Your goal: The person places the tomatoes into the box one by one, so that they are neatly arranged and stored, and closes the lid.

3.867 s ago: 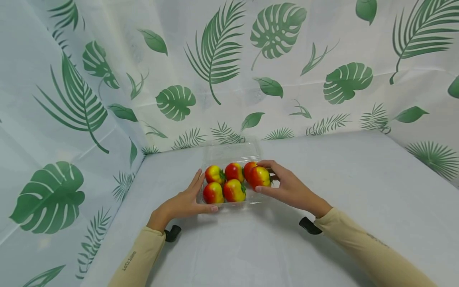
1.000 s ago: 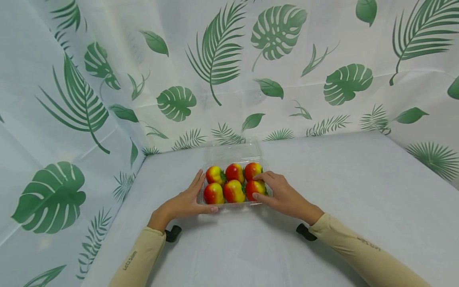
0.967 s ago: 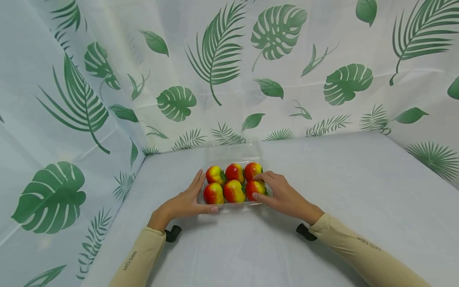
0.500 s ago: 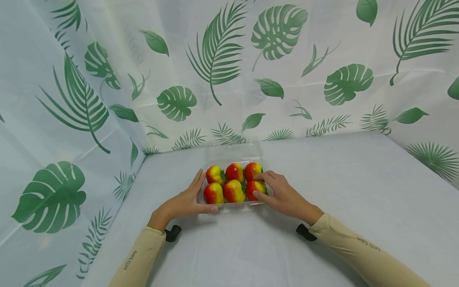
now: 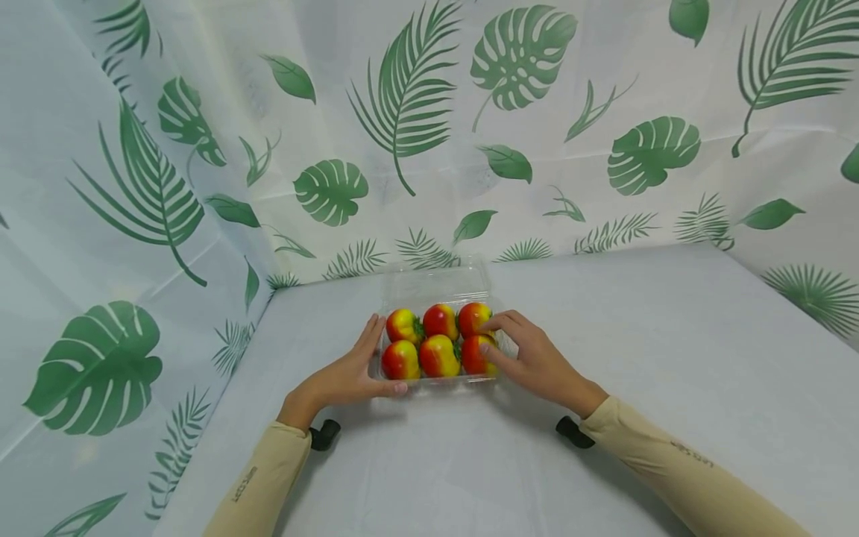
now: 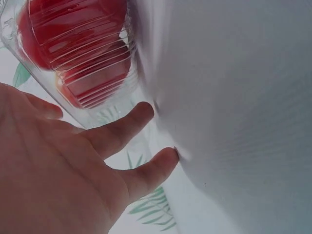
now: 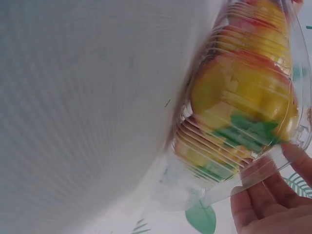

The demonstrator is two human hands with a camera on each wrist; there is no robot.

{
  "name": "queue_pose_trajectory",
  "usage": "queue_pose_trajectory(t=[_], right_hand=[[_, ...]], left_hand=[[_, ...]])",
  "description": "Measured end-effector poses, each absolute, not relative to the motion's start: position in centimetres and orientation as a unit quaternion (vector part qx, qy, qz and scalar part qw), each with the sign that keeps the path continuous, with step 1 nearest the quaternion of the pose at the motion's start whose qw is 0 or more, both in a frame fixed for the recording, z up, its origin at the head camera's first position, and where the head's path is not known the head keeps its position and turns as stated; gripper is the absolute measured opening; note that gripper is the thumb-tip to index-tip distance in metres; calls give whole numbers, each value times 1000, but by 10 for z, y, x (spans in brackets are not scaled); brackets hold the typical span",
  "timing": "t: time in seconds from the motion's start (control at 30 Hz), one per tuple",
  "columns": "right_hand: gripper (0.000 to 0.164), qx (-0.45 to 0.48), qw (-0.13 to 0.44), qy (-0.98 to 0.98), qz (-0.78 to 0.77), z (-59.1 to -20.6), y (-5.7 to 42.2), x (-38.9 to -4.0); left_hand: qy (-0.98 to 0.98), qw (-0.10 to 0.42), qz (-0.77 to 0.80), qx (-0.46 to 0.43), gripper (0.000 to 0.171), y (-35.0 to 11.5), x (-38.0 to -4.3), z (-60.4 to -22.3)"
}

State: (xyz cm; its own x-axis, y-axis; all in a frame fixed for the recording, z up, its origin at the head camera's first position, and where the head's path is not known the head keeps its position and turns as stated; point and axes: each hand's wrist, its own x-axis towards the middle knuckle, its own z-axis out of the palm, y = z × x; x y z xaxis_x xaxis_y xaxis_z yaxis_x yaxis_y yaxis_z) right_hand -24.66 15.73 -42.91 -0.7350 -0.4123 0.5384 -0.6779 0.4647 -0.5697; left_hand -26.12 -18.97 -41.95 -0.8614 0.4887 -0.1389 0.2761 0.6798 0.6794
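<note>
Several red-and-yellow fruits (image 5: 439, 356) with green leafy caps fill a clear plastic box (image 5: 463, 381) in two rows on the table. My left hand (image 5: 342, 378) lies along the box's left end, its fingers extended and the thumb along the front. In the left wrist view, spread fingertips reach down beside the ribbed box wall. My right hand (image 5: 545, 365) is over the right end, thumb and index finger right at the front-right fruit (image 5: 474, 355). The right wrist view has other fingers (image 7: 265, 170) of that hand by the box rim, below the fruits.
The box's clear lid (image 5: 436, 283) lies folded back behind it, near the leaf-patterned curtain (image 5: 416, 216). A white cloth (image 5: 637, 335) covers the table. Dark wrist-worn devices (image 5: 575, 432) sit under both wrists.
The right hand has set the last fruit down in the front-right spot of the box. Just now its thumb and index finger have drawn back slightly up and right. The left hand stays put.
</note>
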Motion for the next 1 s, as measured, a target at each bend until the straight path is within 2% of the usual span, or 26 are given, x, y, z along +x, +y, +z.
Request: queue_pose_trajectory(t=[0.23, 0.43, 1.0], right_hand=[[21, 289, 190, -838, 423, -429, 162, -251], [24, 251, 177, -850, 427, -428, 167, -254], [30, 240, 134, -857, 436, -426, 176, -257]], left_hand=[[896, 117, 383, 192, 112, -193, -267, -425], [839, 79, 506, 184, 89, -192, -272, -427], [718, 107, 681, 95, 78, -195, -312, -417]])
